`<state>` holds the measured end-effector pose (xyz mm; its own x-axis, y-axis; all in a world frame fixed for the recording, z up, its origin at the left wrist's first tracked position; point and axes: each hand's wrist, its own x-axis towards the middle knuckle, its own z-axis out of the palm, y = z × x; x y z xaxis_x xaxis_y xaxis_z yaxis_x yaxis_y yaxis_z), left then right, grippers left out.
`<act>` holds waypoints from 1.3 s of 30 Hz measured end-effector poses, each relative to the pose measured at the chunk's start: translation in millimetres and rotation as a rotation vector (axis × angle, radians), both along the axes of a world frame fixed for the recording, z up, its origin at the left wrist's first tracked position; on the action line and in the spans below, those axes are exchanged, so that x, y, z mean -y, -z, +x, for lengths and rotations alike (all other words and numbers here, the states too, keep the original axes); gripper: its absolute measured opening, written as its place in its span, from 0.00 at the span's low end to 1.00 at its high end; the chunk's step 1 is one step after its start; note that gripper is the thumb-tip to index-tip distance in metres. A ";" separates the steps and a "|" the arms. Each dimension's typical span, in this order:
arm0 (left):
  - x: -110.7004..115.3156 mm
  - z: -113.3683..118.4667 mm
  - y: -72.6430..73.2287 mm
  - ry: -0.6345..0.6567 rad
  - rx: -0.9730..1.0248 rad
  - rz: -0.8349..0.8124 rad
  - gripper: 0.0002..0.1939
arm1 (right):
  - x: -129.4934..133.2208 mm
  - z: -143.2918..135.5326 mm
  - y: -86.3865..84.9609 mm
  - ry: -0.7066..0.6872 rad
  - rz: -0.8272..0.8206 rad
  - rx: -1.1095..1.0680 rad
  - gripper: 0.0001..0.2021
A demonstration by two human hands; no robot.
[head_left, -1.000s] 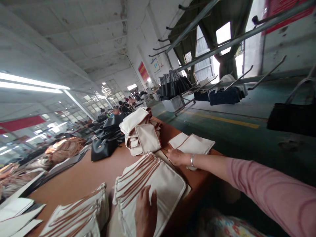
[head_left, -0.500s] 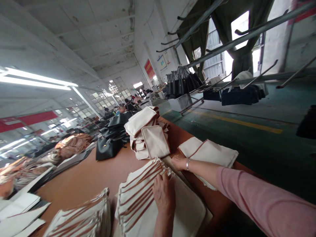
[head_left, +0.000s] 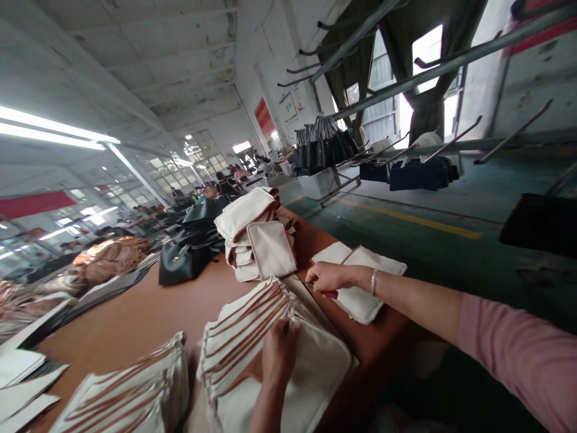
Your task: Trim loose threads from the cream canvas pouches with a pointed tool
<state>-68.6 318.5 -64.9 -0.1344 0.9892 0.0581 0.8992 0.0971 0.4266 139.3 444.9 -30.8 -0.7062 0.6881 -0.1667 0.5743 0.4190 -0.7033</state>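
Note:
My left hand (head_left: 280,349) is closed on the edge of the top cream fabric piece (head_left: 320,367), which lies on a fanned stack of cream pieces with brown edging (head_left: 238,337). To the right, my right hand (head_left: 327,279) is closed round a small tool with a red handle (head_left: 330,294), its dark tip pointing left. That hand hangs over the brown table edge, beside two cream pieces (head_left: 365,288). Behind the stack stands a pile of folded cream pieces (head_left: 273,249).
A second fanned stack (head_left: 130,391) lies at the front left of the brown table (head_left: 189,307). Black bags (head_left: 184,261) sit behind it. Metal racks with hooks (head_left: 433,69) rise at the right. People sit far back.
My right hand has come up off the table surface and now shows the red-handled tool. My left hand has closed on the fabric edge and lifted it slightly. The view has shifted a little.

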 end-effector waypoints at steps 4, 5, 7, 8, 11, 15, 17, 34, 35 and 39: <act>3.4 -0.2 2.9 0.040 0.090 0.034 0.16 | 18.1 -42.3 -20.5 -0.021 -0.010 -0.200 0.11; 3.8 0.8 3.3 0.042 0.106 0.042 0.15 | 19.6 -57.2 -23.6 -0.034 -0.016 -0.215 0.10; 6.0 2.9 3.3 0.038 0.141 0.055 0.15 | 20.2 -85.5 -24.9 -0.061 -0.029 -0.200 0.08; 8.6 3.4 2.7 0.036 0.162 0.061 0.15 | 19.8 -97.5 -22.8 -0.073 -0.038 -0.174 0.08; 25.5 0.6 -0.3 0.037 0.242 0.078 0.14 | 19.2 -120.2 -7.1 -0.091 -0.080 -0.068 0.13; 67.1 -15.8 -3.0 0.040 0.370 0.037 0.18 | 18.6 -124.8 19.5 -0.085 -0.175 -0.005 0.16; 85.7 -27.3 -2.8 0.015 0.430 -0.001 0.20 | 16.3 -122.5 26.1 -0.085 -0.240 -0.021 0.16; 69.7 -26.0 -16.6 0.136 0.517 -0.056 0.14 | 43.7 -55.3 37.8 0.281 -0.319 -0.271 0.21; 66.6 -26.5 -19.6 0.161 0.534 -0.073 0.12 | 50.4 -49.4 47.2 0.276 -0.343 -0.229 0.20; 46.8 -27.5 -29.6 0.226 0.658 -0.188 0.14 | 67.5 -35.0 67.2 0.185 -0.390 -0.101 0.14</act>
